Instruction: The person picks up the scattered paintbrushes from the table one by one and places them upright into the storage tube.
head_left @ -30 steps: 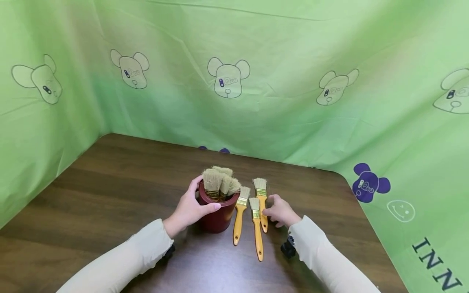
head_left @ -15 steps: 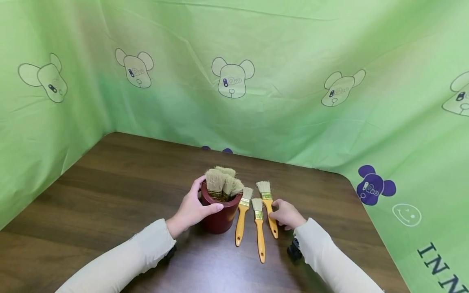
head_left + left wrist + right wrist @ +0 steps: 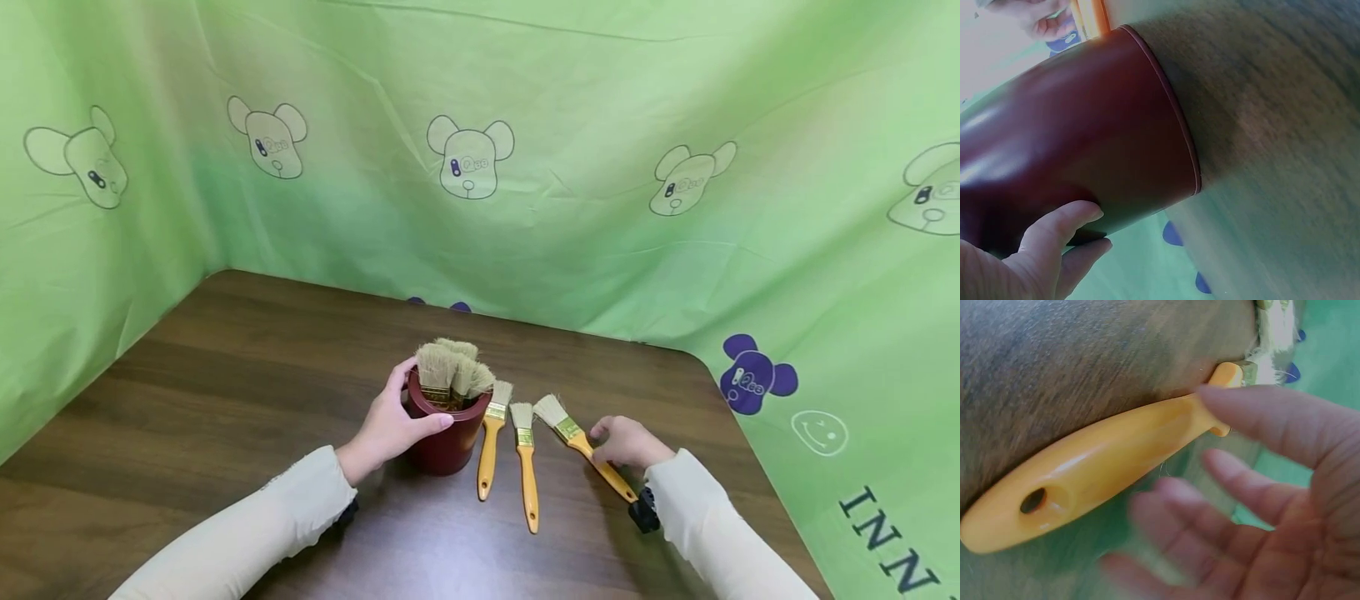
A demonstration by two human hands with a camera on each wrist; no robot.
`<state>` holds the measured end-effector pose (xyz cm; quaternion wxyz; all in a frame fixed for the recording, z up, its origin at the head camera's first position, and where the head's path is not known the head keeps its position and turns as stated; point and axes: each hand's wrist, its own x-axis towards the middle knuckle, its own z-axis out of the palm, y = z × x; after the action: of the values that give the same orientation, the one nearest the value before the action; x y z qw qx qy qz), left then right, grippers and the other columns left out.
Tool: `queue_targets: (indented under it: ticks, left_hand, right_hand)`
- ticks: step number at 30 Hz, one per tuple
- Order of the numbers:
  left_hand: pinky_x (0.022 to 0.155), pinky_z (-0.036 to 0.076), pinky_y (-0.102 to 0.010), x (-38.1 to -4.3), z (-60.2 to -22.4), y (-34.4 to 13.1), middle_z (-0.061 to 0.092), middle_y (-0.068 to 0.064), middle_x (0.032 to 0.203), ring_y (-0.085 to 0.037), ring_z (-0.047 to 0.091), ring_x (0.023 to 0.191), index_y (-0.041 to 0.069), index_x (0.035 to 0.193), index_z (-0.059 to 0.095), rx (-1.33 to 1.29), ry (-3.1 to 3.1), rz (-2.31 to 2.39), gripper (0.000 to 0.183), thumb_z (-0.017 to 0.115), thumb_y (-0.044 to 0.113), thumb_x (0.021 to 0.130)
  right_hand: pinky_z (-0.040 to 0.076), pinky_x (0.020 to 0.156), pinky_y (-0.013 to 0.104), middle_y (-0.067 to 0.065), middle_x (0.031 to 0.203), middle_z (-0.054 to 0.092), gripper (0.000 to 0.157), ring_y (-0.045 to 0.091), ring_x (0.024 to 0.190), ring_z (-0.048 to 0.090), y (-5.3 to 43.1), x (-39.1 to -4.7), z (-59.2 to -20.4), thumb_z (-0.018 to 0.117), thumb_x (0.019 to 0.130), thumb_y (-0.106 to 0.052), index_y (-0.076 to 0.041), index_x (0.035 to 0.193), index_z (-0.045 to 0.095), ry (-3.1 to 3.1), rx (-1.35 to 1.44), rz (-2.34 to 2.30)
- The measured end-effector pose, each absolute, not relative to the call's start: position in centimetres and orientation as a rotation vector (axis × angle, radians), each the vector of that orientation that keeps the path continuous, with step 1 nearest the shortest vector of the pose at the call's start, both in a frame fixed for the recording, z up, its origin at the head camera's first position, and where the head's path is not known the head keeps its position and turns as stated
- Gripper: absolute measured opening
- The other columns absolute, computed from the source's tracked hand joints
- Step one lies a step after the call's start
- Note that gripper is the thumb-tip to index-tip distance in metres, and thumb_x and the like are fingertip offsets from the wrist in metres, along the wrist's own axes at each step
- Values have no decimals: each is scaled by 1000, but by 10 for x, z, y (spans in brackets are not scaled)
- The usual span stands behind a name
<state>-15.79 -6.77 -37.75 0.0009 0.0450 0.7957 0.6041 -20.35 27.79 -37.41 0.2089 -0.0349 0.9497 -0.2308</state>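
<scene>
My left hand point(image 3: 386, 429) grips a dark red cylindrical pot point(image 3: 442, 448), thumb over the rim and fingers round its side. Several paintbrushes point(image 3: 437, 367) stand in it, pale bristles up. To the right, a paintbrush point(image 3: 567, 429) with a yellow-orange handle lies slanted on the table, its bristles toward the upper left. My right hand point(image 3: 628, 442) is over its handle. In the right wrist view, the thumb point(image 3: 1254, 412) reaches the handle's neck, while the other fingers are spread apart below, partly blurred. The handle's hanging hole point(image 3: 1033, 500) shows clearly.
Two more paintbrushes lie side by side between pot and right hand: one point(image 3: 487, 458) close beside the pot, one point(image 3: 527, 475) further right. The brown wooden table point(image 3: 247, 375) meets a green printed cloth point(image 3: 562, 242) at its back and sides.
The rightmost paintbrush has shifted right and turned from nearly upright in view to a slant, its handle end swinging right. My right hand moved right with it. My left hand stayed on the pot.
</scene>
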Motion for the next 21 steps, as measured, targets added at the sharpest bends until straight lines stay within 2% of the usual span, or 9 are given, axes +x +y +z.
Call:
queue_targets:
  ticks: [5, 8, 21]
  left_hand:
    - [95, 42, -53, -158, -379, -69, 47, -16, 138, -35, 48, 122, 11, 147, 29, 130, 2512, 1893, 89, 81, 21, 75]
    - [95, 42, -53, -158, -380, -68, 47, -17, 137, -35, 48, 122, 11, 146, 30, 140, 2506, 1898, 89, 81, 21, 75]
    - [96, 41, -53, -159, -377, -67, 47, -17, 137, -35, 48, 122, 11, 146, 30, 127, 2501, 1900, 88, 81, 19, 75]
  right_hand:
    - [48, 82, 48, 27, 109, 61, 50, 35, 94, 60, 268, -210, -383, 76, 76, -15, 13, 113, 56, 2753, -220, -701]
    - [46, 86, 49, 28, 113, 60, 57, 36, 99, 59, 263, -213, -390, 76, 75, -19, 14, 117, 54, 2778, -216, -644]
    - [46, 78, 42, 20, 99, 65, 52, 27, 85, 57, 250, -217, -395, 76, 74, -21, 12, 110, 57, 2823, -160, -543]
